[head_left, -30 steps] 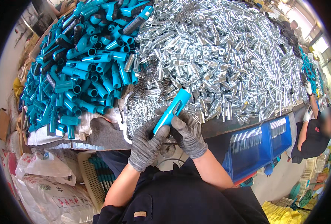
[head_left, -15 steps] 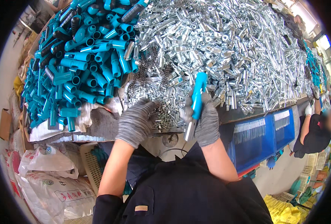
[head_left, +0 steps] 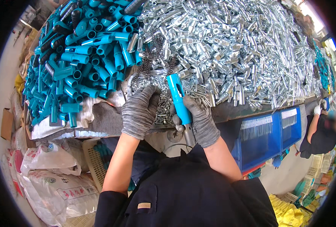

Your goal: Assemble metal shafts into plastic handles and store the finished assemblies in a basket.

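Right hand (head_left: 202,122): closed around a turquoise plastic tubular handle (head_left: 179,99), held upright with a metal stem below.
Left hand (head_left: 139,110): loosely curled, resting on small silver screws (head_left: 163,108); nothing is visibly gripped.
Handle position: just right of the left hand, at the table (head_left: 103,123) edge.
Technique: the handle is best kept steady and upright while one screw is picked.

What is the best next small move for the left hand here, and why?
Probably pick one small metal part from the pile under the left hand and bring it to the blue tube. The right hand holds that tube upright, its open end up, with a metal piece showing below it, while the left hand rests empty on the small parts.
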Motion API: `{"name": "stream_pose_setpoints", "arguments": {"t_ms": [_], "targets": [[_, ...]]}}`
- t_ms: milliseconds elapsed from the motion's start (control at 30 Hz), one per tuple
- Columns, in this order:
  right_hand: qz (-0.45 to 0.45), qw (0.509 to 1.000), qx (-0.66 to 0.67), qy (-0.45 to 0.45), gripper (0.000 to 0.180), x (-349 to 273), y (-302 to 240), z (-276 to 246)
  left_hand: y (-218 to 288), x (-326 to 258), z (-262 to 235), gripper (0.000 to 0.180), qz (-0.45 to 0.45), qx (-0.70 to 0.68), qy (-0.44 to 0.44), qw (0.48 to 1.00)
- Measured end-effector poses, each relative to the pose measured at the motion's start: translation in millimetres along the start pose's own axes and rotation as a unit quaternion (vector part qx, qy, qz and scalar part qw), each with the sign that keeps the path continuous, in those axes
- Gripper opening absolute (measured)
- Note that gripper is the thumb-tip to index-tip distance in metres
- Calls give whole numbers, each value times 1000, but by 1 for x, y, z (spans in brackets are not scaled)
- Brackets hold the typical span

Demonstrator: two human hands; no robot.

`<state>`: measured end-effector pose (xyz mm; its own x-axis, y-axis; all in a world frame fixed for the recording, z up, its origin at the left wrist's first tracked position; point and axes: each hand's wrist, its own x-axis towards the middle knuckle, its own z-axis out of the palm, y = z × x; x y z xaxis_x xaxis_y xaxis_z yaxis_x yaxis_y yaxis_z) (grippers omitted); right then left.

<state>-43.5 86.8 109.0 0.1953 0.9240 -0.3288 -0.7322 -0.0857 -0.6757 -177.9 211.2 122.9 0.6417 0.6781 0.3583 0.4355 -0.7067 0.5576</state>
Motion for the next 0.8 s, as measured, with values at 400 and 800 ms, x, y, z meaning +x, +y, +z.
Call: {"name": "stream_pose_setpoints", "arguments": {"t_ms": [400,800], "targets": [[-50,993,-107,-23,54,-11,-9,6,15,5,-19,20,-141,-370,-159,904],[-28,993,57,-99,49,-13,-8,10,19,20,-18,23,-184,-488,-222,824]]}}
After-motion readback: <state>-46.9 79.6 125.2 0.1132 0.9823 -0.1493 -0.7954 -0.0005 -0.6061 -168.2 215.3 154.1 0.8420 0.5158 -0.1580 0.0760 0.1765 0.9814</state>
